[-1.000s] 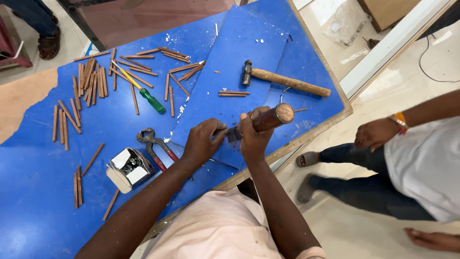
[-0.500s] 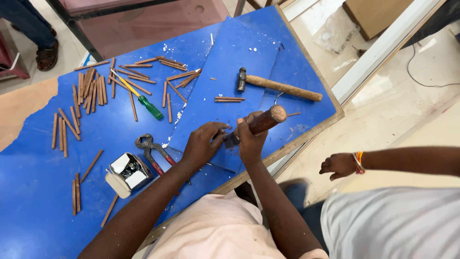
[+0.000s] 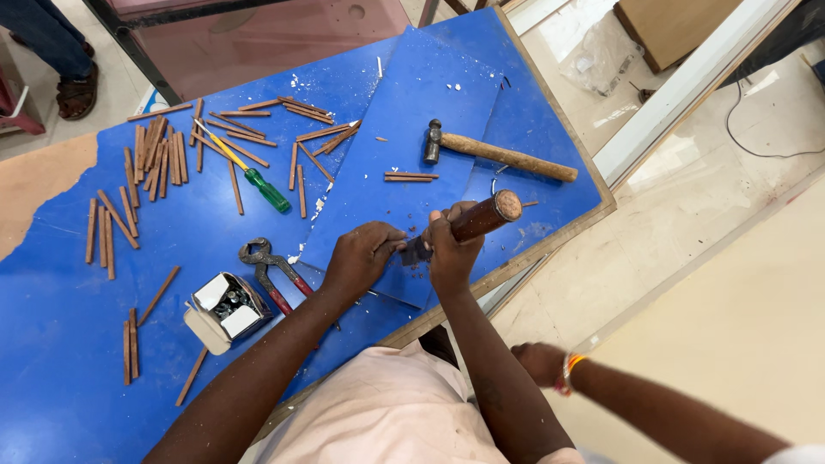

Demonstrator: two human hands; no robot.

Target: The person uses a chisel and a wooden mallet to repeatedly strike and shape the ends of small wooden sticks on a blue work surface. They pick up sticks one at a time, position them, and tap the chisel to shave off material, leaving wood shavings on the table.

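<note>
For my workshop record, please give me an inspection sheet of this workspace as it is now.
Surface: blue table, white crumbs.
Job's things: wooden-handled tool, small piece under it, hidden.
Clutter: wooden sticks, hammer, screwdriver, pincers, open box.
Grippers: right hand grips tool; left hand steadies the piece.
Cables: one on floor.
Surroundings: another person's hand, sandalled foot.
</note>
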